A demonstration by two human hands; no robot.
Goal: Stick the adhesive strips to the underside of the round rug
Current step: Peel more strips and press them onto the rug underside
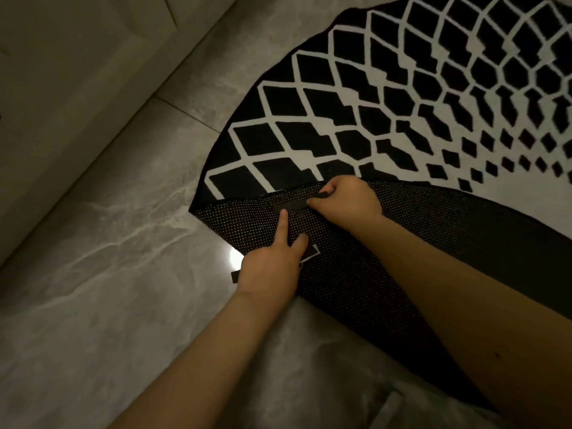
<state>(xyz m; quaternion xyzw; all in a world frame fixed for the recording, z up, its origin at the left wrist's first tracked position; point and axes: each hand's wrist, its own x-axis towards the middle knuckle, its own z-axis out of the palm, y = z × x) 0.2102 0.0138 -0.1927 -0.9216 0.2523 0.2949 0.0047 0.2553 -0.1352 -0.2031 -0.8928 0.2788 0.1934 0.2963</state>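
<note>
The round rug [402, 97] has a black and white lattice top, and its near edge is folded over so the dotted black underside [356, 274] faces up. A dark adhesive strip [292, 206] lies on that underside near the fold. My left hand [272, 267] presses the strip's left part with its straight index finger, the other fingers curled. My right hand [346, 199] pinches the strip's right end. More dark strips [236, 276] stick out from under my left hand, one with a white edge [312, 252].
Glossy grey marble floor tiles [123, 274] surround the rug, with a bright light reflection beside my left hand. A pale sofa or wall base [62, 103] runs diagonally along the left.
</note>
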